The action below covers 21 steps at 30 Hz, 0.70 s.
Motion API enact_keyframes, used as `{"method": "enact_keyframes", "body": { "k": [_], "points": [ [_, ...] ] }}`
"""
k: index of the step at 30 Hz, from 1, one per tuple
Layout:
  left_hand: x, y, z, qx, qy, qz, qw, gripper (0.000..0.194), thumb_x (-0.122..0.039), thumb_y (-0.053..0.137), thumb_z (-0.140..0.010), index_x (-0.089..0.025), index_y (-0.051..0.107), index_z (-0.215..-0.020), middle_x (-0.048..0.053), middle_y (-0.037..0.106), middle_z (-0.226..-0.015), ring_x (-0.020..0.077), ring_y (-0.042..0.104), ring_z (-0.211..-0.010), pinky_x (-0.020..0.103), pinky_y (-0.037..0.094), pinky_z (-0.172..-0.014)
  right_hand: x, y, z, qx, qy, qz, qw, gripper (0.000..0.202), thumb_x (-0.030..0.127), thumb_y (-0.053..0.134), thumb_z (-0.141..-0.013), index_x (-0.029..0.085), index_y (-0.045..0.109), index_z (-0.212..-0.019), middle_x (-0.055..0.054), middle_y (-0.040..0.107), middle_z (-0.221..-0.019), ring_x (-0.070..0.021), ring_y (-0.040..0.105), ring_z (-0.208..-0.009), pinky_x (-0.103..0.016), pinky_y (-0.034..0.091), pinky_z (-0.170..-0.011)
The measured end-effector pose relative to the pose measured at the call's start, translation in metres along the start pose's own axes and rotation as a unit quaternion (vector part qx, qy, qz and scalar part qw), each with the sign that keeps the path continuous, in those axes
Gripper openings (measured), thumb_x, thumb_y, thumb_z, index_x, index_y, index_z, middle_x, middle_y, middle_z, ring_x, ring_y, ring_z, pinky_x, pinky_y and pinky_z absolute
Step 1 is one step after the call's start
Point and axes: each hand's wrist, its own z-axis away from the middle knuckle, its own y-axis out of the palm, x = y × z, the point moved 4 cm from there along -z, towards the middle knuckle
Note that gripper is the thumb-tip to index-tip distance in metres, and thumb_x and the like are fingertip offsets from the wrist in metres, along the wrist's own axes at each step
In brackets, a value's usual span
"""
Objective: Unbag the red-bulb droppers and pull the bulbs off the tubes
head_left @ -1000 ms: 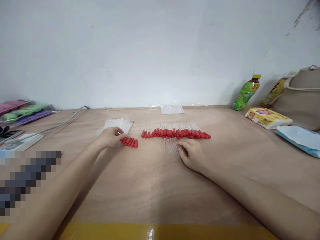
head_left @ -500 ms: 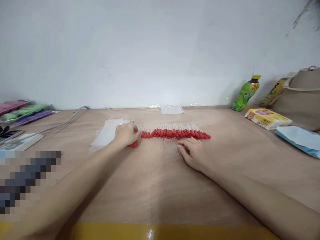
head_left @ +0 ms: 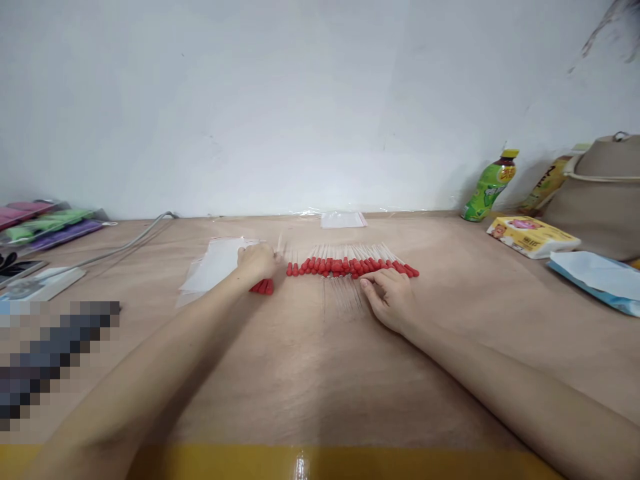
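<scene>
A row of thin, pale sticks with red ends (head_left: 333,265) lies on the table, their points facing the wall. On the near side, several fine clear or metal sticks (head_left: 345,297) point toward me. My left hand (head_left: 257,262) is closed at the row's left end, with a blurred thin stick (head_left: 281,243) rising from its fingertips. Below that hand sits a small group of red ends (head_left: 263,287), partly hidden by it. My right hand (head_left: 393,297) rests by the row's right part, thumb and fingertips together; whatever they pinch is too small to make out.
White plastic bags (head_left: 220,263) lie beside my left hand, another small bag (head_left: 343,219) by the wall. At right stand a green bottle (head_left: 491,187), a yellow tissue pack (head_left: 533,236) and a blue packet (head_left: 595,280). A grey cable (head_left: 135,243) crosses the left side.
My left hand has shifted slightly right and turned, and a thin stick now shows upright at its fingertips. My right hand has barely moved, its fingertips slightly farther right.
</scene>
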Motion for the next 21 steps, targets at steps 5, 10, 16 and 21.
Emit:
{"method": "enact_keyframes", "body": {
  "k": [5,10,16,21],
  "points": [
    [-0.006,-0.009,0.038,-0.106,0.121,-0.009,0.987,0.025,-0.027,0.033,-0.088,-0.013,0.054,-0.092,0.013,0.064,-0.081,0.0282,0.059,-0.079,0.042,0.036,-0.077,0.004,-0.004,0.001,-0.058,-0.032,-0.031,0.997,0.02,0.028,0.047,-0.084,0.018,0.06,-0.094,-0.008,0.062,-0.09,-0.0207,0.056,-0.087,-0.037,0.041,-0.079],
    [-0.026,0.01,0.089,-0.205,0.359,0.039,0.91,0.021,-0.023,0.034,-0.092,-0.017,0.053,-0.09,0.006,0.06,-0.084,0.0194,0.056,-0.08,0.03,0.041,-0.071,0.021,-0.012,0.004,-0.063,-0.118,-0.02,0.991,0.046,0.036,0.053,-0.081,0.02,0.047,-0.123,-0.011,0.054,-0.117,-0.0247,0.049,-0.108,-0.042,0.038,-0.091],
    [-0.036,0.028,0.108,-0.272,0.429,0.112,0.854,0.013,-0.024,0.044,-0.089,-0.016,0.055,-0.088,0.003,0.061,-0.083,0.0146,0.057,-0.074,0.026,0.043,-0.069,0.037,-0.004,0.007,0.031,-0.214,0.029,0.976,0.04,0.039,0.052,-0.083,0.023,0.052,-0.119,-0.006,0.057,-0.12,-0.023,0.046,-0.116,-0.046,0.026,-0.102],
    [-0.04,0.025,0.113,-0.308,0.441,0.155,0.829,0.006,-0.021,0.05,-0.086,-0.016,0.052,-0.089,0.002,0.062,-0.081,0.0133,0.057,-0.074,0.025,0.044,-0.068,0.041,0.003,0.006,0.054,-0.23,0.03,0.971,0.028,0.036,0.048,-0.087,0.022,0.06,-0.108,-0.005,0.061,-0.115,-0.0218,0.047,-0.117,-0.048,0.021,-0.105]
  ]
}}
